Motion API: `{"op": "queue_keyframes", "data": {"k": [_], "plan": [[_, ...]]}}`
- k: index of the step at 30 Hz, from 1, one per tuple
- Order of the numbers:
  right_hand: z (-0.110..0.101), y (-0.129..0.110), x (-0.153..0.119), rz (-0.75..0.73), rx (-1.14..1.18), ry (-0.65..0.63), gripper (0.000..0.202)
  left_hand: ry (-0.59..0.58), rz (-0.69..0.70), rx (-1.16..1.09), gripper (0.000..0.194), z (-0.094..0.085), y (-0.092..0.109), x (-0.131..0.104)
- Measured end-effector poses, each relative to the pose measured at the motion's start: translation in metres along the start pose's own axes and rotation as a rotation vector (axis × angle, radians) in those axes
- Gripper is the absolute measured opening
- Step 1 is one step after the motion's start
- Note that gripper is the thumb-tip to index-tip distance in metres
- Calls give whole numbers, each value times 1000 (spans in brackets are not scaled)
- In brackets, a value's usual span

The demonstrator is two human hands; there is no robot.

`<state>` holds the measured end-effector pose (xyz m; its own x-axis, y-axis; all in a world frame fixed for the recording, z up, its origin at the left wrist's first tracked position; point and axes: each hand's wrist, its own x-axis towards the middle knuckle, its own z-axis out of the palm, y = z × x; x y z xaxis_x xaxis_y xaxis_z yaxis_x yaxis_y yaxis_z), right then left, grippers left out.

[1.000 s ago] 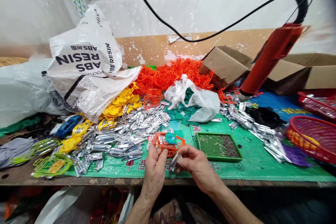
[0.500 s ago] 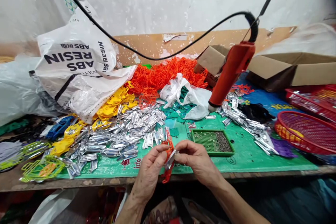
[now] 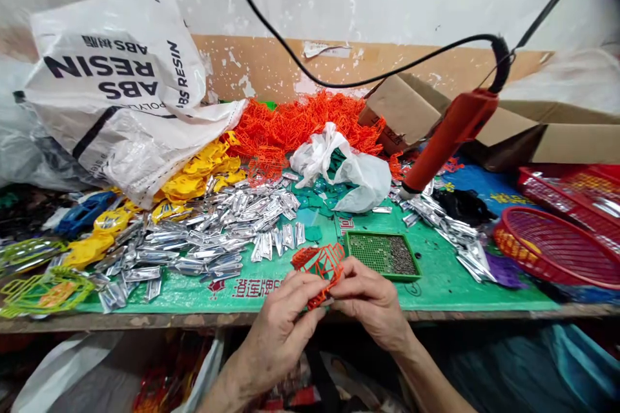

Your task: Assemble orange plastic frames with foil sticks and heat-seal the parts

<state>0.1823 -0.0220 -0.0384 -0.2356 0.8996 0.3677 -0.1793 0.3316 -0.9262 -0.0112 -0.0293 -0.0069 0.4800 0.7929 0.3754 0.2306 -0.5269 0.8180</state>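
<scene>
Between my two hands, above the table's front edge, is an orange lattice plastic frame (image 3: 322,264), tilted up. My left hand (image 3: 285,316) pinches its lower left side between thumb and fingers. The fingers of my right hand (image 3: 371,297) close on its right side, near my left fingertips. A bit of silvery metal shows under the fingertips, mostly hidden. Just beyond my right hand lies a green tray (image 3: 382,255) with small screws at its right side. Silver metal pieces (image 3: 213,239) are heaped to the left.
A red electric screwdriver (image 3: 450,142) hangs from a cable at right. Behind are orange frames (image 3: 310,119), a white plastic bag (image 3: 358,171) and an open cardboard box (image 3: 576,142). Yellow parts (image 3: 198,171) and a large printed sack (image 3: 121,84) stand left; red baskets (image 3: 557,242) sit right.
The orange frame has turned from nearly edge-on to show its open lattice, and the metal piece is now mostly covered. The view has shifted, and the hanging screwdriver appears farther right.
</scene>
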Motion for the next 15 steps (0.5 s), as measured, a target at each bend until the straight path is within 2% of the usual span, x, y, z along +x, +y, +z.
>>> {"op": "queue_keyframes", "data": {"k": [6,11,15], "plan": [[3,-5,-15,-87,-74,58,21,18,211,134,41,8,-4,-3],[7,-7,-17,-164,-158,110,31,35,268,211,46,9,-8,-5],[9,-3,-18,-173,-198,143,30,41,274,255,46,9,-9,-5]]}}
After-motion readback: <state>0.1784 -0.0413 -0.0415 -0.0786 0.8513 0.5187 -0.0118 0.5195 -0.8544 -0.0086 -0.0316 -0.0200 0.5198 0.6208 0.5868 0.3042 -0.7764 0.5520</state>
